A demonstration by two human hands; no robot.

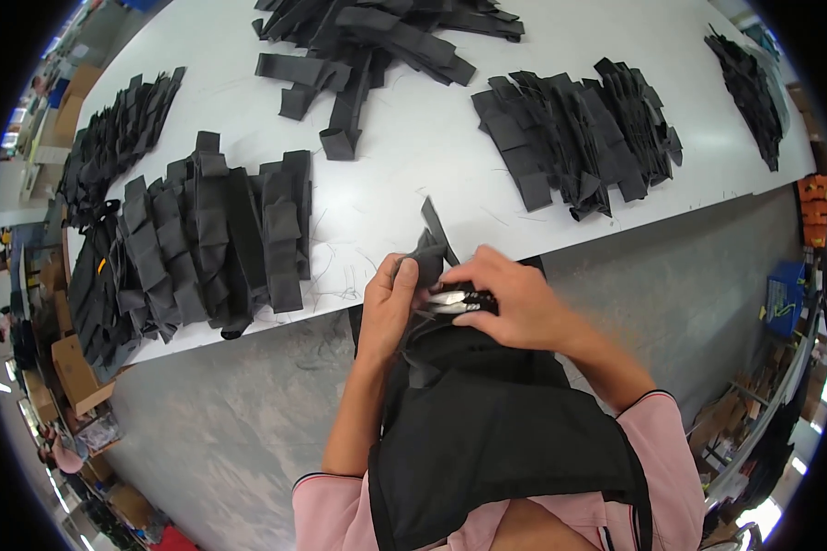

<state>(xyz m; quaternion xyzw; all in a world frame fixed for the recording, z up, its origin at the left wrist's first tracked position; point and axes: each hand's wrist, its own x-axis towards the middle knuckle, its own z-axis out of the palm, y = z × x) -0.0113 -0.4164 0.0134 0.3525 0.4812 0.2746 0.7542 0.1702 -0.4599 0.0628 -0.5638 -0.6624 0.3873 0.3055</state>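
Observation:
At the table's front edge, my left hand [391,301] is closed on a dark grey fabric strip [429,261], pinched between thumb and fingers. One narrow end of the strip points up over the table. My right hand [515,298], slightly blurred, grips small thread snips [459,300] with silver blades and a dark handle. The blades point left, close to my left hand's fingers and the strip. Whether they touch the fabric I cannot tell. Below both hands hangs the black apron [505,441] that I wear.
On the white table [404,174] a stacked bundle of dark strips [211,239] lies left, another bundle [579,138] right. A loose heap [377,46] lies at the far side, and a narrow bunch [749,96] at the far right. Thread ends are scattered near the front edge.

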